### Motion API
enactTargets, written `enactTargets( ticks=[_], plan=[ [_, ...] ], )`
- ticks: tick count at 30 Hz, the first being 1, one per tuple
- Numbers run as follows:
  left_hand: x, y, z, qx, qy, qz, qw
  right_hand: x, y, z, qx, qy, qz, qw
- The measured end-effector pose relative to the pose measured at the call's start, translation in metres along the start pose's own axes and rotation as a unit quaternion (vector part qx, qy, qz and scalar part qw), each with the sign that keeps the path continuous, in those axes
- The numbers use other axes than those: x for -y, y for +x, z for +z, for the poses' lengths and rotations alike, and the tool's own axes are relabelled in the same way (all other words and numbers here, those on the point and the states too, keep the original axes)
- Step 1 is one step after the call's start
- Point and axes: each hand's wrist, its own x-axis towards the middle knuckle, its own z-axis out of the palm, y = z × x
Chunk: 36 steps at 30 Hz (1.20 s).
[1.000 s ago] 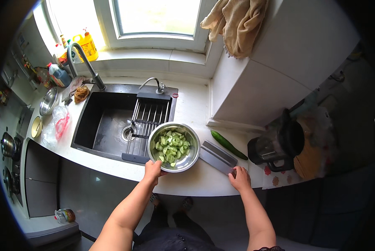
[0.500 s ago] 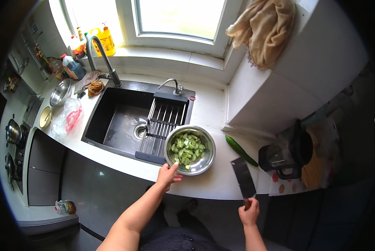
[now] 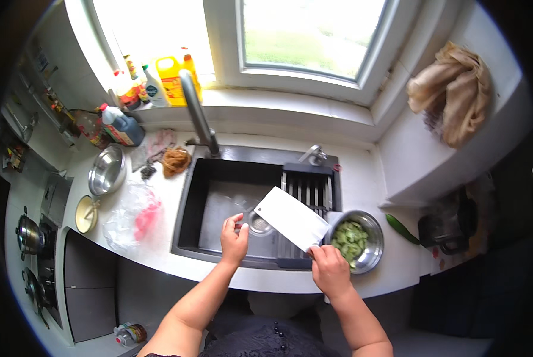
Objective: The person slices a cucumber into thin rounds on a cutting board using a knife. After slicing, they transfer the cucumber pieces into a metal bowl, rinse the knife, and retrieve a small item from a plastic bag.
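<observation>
A cleaver [image 3: 291,220] is in my right hand [image 3: 332,271], its broad blade shining white and slanting up and left over the sink's rack. Fingers wrap its handle, which is mostly hidden. My left hand [image 3: 234,241] hovers empty above the front of the dark sink [image 3: 216,205], thumb apart from the curved fingers. Just right of the cleaver, a steel bowl [image 3: 376,257] stands on the counter by the sink. It holds chopped green pieces [image 3: 348,243] that look like cucumber. A whole cucumber [image 3: 402,229] lies farther right.
A drying rack [image 3: 299,189] spans the sink's right side, and a tall faucet [image 3: 200,116] rises behind it. On the left are a plastic bag [image 3: 127,217], an empty steel bowl [image 3: 107,171] and a brown cloth [image 3: 175,162]. A blender [image 3: 445,229] stands at the far right.
My left hand has left the bowl and moved over the sink. My right hand has swung the cleaver from the counter's right side to above the rack. The view has shifted left.
</observation>
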Motion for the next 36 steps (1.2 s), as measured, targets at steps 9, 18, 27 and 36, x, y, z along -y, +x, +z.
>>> enactTargets(
  ticks=[9,18,27,36],
  plan=[
    [0.018,0.225,-0.108,0.009,0.563,0.229,0.794,0.093,0.13,0.127,0.213,-0.042,-0.016,0.976],
    [0.032,0.293,-0.139,0.147,0.704,0.095,0.689,0.117,0.187,0.169,0.277,-0.065,-0.06,0.957],
    [0.092,0.138,-0.054,0.42,0.045,0.075,0.903,0.102,0.173,0.184,0.256,-0.052,-0.102,0.96],
    [0.121,0.181,-0.082,0.415,0.363,0.035,0.834,0.084,0.14,0.114,0.224,-0.024,-0.056,0.973]
  ],
)
